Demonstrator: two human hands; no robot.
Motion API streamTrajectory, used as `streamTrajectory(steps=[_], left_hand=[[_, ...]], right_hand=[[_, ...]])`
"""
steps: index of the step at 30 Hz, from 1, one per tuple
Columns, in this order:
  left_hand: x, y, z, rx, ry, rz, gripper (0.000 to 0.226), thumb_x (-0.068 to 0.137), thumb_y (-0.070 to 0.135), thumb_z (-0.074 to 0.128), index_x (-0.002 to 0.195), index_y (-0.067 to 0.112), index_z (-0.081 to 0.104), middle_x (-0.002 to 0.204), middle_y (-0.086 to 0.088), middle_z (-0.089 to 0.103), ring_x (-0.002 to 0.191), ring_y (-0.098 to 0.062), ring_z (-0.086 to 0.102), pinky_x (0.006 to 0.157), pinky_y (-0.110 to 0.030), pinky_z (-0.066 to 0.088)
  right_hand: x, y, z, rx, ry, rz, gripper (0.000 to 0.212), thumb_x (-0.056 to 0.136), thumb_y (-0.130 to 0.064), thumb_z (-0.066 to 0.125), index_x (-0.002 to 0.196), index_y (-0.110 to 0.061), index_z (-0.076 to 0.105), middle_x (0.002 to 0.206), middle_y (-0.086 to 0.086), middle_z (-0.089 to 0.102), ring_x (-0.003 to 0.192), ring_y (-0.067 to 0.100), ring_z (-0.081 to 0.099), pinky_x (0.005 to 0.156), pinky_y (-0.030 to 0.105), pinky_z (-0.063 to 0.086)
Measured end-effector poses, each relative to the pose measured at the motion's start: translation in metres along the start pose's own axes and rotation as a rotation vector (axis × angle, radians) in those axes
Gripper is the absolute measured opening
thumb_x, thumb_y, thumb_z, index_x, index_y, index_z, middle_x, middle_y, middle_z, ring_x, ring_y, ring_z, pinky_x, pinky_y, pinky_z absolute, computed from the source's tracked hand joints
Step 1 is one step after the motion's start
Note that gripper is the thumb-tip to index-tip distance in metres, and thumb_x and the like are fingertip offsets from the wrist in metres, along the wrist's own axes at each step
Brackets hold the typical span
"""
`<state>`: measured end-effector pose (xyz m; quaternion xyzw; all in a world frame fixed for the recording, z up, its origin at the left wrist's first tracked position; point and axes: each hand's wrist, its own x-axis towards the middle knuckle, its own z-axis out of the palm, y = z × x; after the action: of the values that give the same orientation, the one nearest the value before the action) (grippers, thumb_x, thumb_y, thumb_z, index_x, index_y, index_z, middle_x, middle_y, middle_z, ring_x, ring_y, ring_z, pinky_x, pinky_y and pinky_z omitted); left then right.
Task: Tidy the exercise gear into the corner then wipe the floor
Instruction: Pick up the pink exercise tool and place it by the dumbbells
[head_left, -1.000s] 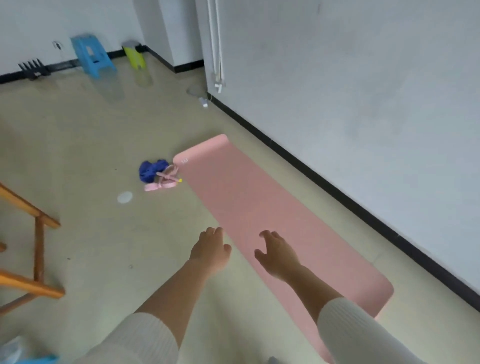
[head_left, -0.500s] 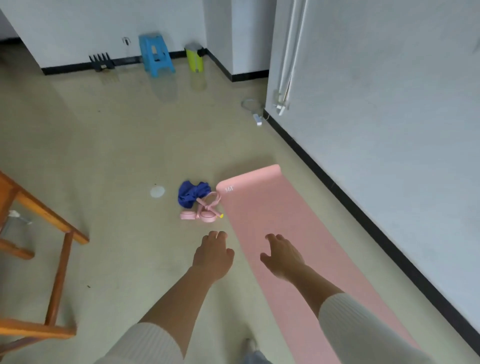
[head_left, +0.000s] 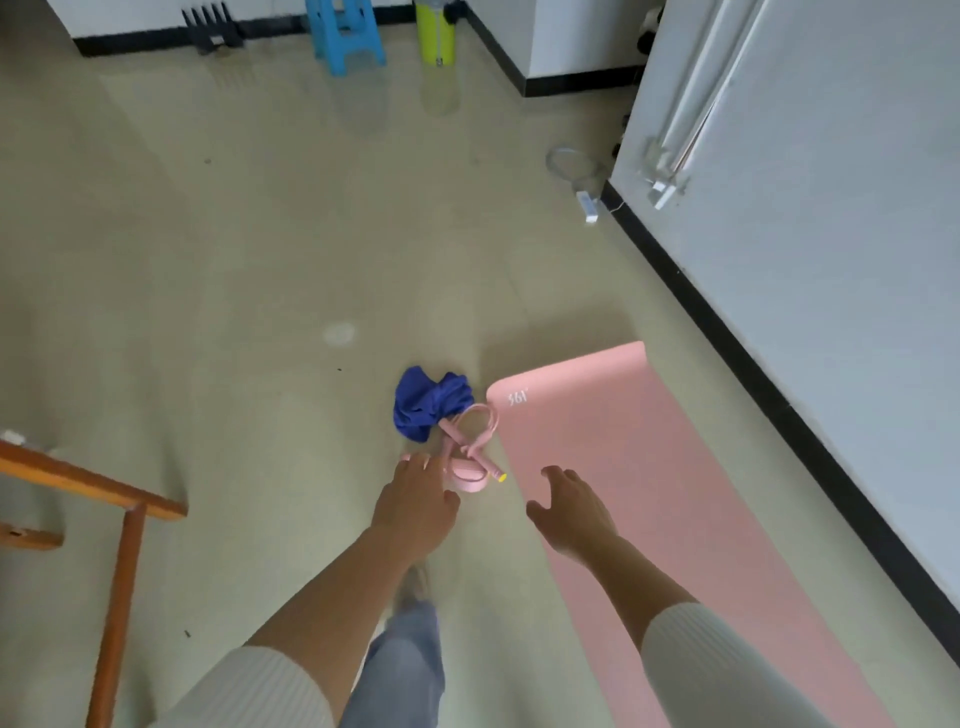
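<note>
1. Lying unrolled and flat on the floor (head_left: 234, 286) is one pink exercise mat (head_left: 649, 493). It runs alongside the white wall (head_left: 831, 260) on the right, and its far end carries a small white logo.
2. One pink pull band (head_left: 470, 447) lies looped on the floor just beside the mat's far left corner. A small yellow tip shows at its near end.
3. One blue cloth (head_left: 426, 402) sits crumpled on the floor, touching the far side of the band.
4. Two bare hands reach forward and down, both palms facing the floor, with white ribbed sleeves pushed up the forearms.
5. The left hand (head_left: 415, 506) is stretched toward the band with relaxed fingers that hold nothing. Its fingertips overlap the band's near handle in view, but I cannot tell whether they touch it.
6. The right hand (head_left: 571, 512) hovers over the mat's left edge with its fingers spread, slightly bent and gripping nothing.
7. One leg in light jeans (head_left: 405, 670) with a blurred shoe shows between the arms.
8. One wooden frame (head_left: 124, 571) stands at the left edge.
9. Against the far wall stand one blue stool (head_left: 348, 31), one yellow-green bin (head_left: 436, 31) and one black rack (head_left: 208, 26).
10. One white power strip (head_left: 589, 202) lies by the baseboard.
</note>
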<state>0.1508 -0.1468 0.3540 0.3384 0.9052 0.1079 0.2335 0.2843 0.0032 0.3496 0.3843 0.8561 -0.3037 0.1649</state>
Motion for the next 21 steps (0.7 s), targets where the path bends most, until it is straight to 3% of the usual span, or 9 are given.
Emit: streamTrajectory(steps=[8, 17, 21], left_hand=[[0.177, -0.12, 0.044, 0.056, -0.143, -0.062, 0.042, 0.094, 0.025, 0.045, 0.134, 0.014, 0.042, 0.135, -0.004, 0.045, 0.121, -0.022, 0.042, 0.092, -0.034, 0.044], [0.327, -0.221, 0.226, 0.097, -0.318, -0.111, 0.041, 0.094, 0.025, 0.043, 0.133, 0.014, 0.044, 0.136, -0.002, 0.045, 0.119, -0.021, 0.043, 0.088, -0.034, 0.045], [0.379, -0.253, 0.308, 0.11, -0.358, -0.104, 0.043, 0.095, 0.027, 0.044, 0.134, 0.01, 0.043, 0.142, -0.002, 0.041, 0.127, -0.021, 0.041, 0.093, -0.035, 0.043]], right_hand=[[0.189, -0.025, 0.087, 0.079, -0.1, 0.141, 0.055, 0.093, -0.033, 0.051, 0.143, -0.016, 0.035, 0.138, 0.003, 0.046, 0.126, 0.023, 0.045, 0.097, 0.033, 0.042], [0.373, 0.046, 0.233, -0.019, -0.202, 0.197, 0.053, 0.094, -0.033, 0.051, 0.142, -0.015, 0.037, 0.138, 0.003, 0.048, 0.124, 0.022, 0.047, 0.097, 0.035, 0.043], [0.449, 0.077, 0.293, -0.061, -0.182, 0.176, 0.042, 0.095, -0.034, 0.049, 0.133, -0.014, 0.046, 0.124, 0.004, 0.055, 0.112, 0.023, 0.051, 0.089, 0.036, 0.046]])
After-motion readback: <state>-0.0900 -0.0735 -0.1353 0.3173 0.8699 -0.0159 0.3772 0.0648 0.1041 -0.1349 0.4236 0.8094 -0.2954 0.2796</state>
